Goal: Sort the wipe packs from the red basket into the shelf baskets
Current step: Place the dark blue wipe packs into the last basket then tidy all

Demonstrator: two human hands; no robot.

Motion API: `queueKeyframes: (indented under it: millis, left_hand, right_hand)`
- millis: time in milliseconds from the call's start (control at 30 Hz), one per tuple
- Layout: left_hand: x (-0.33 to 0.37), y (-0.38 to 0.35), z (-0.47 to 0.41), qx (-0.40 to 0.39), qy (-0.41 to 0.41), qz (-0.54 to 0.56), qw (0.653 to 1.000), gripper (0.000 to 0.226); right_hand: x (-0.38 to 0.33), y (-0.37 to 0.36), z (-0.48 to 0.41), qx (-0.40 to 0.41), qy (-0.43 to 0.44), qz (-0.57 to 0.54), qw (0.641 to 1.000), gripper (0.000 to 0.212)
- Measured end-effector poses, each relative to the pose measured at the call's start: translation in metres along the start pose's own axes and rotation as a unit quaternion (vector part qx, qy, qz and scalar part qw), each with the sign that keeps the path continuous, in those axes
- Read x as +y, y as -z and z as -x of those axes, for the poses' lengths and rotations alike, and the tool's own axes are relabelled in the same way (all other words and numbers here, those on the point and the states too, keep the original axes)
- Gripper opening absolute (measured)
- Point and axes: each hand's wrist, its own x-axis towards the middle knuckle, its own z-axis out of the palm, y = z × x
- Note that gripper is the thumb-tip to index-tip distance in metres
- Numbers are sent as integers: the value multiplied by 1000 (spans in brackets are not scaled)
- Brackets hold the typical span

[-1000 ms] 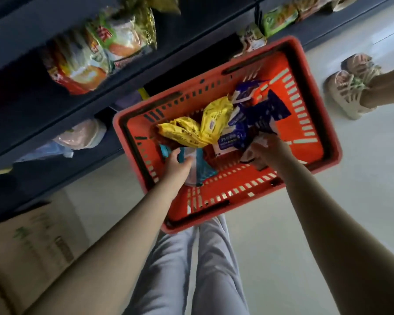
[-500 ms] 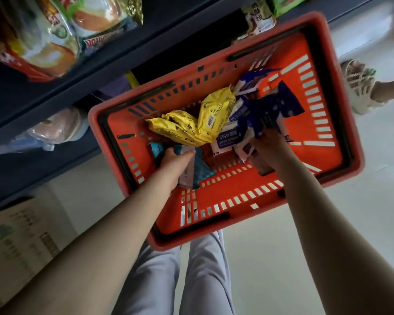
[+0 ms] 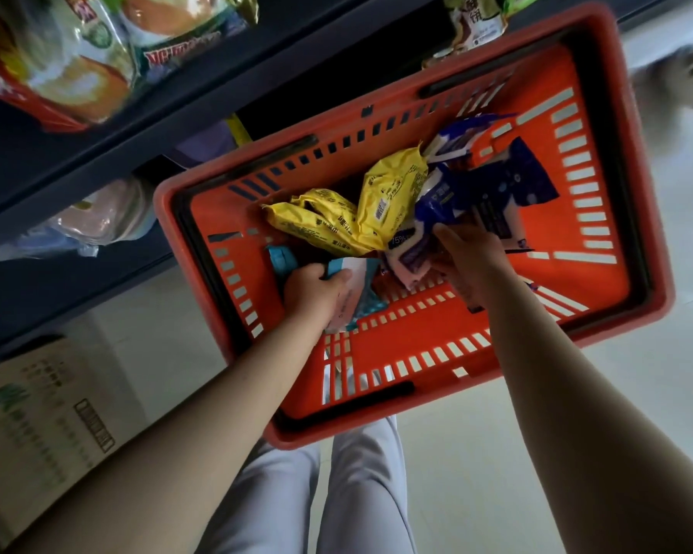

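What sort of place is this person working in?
Probably a small shop or its stockroom: dark shelves hold bagged snacks, a red shopping basket holds wipe packs, and a printed carton stands beside the shelves.

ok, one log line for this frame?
stage: picking from red basket | left hand: grips teal pack | right hand: pinches blue-white pack | yellow packs: lying in basket

The red basket (image 3: 417, 345) holds overlapping yellow packs (image 3: 389, 201), dark blue packs (image 3: 493, 189) and a teal pack (image 3: 371, 301).
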Motion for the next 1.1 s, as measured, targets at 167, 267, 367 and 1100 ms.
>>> queueKeyframes:
  millis: [167, 267, 367, 1100]
  left_hand:
    - [-1, 7, 15, -9, -62, 49, 997, 15]
    - [-3, 12, 20, -22, -78, 117, 990, 13]
    - [-6, 16, 22, -16, -84, 145, 986, 15]
    - [126, 182, 315, 63, -142, 396, 905, 15]
  right_hand:
    - [7, -18, -11, 94, 62, 129, 985, 61]
    - [9, -21, -20, 82, 74, 125, 986, 65]
    - [12, -18, -26, 54, 66, 228, 970, 36]
    - [-151, 75, 387, -141, 177, -348, 910, 12]
